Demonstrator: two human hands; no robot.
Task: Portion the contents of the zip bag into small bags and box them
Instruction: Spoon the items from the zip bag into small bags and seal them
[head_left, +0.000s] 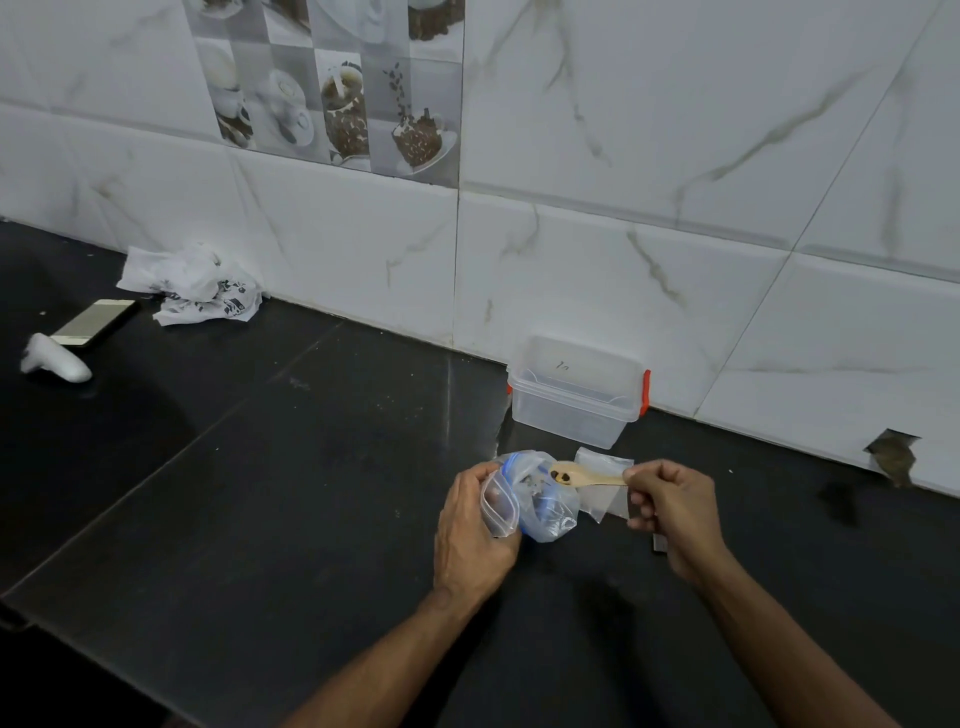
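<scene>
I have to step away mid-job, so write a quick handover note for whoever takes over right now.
Left hand: grips the zip bag, and a small bag with it.
Right hand: pinches the spoon by its handle; the bowl holds a few dark pieces over the zip bag's mouth.
More small bags lie on the counter behind the spoon.
Box stands at the wall; no bags show inside.
Done: a scoop is loaded.
Left: tip it into a small bag, seal it, repeat, then box the bags.

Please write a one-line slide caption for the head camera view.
Left hand grips the zip bag while right hand lifts a loaded wooden spoon from it.
</scene>
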